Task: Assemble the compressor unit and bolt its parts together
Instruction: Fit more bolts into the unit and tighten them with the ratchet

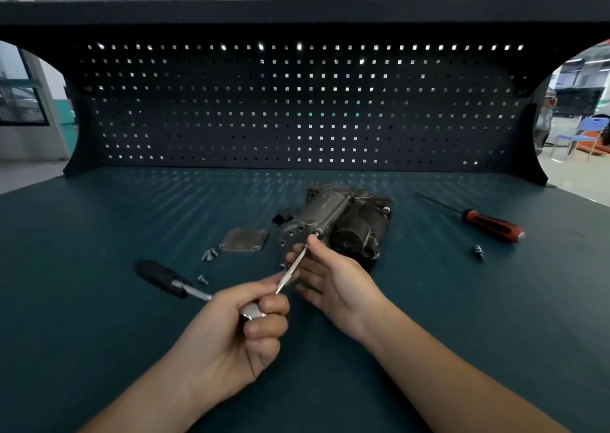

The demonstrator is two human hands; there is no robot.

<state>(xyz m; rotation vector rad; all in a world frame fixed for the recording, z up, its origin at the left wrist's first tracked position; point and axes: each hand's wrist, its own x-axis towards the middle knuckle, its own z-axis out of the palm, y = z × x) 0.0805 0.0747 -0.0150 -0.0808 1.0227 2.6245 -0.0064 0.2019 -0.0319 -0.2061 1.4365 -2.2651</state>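
Left hand (231,337) grips black-handled silver ratchet (165,279); right hand (333,281) pinches its slim shaft tip at grey metal compressor's (346,221) near end.

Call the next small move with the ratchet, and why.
Probably nudge the extension bar tip onto the bolt on the compressor end face and seat it before turning. The left hand grips the ratchet at its head, the right hand pinches the bar near its tip, and that tip appears just short of the bolt.
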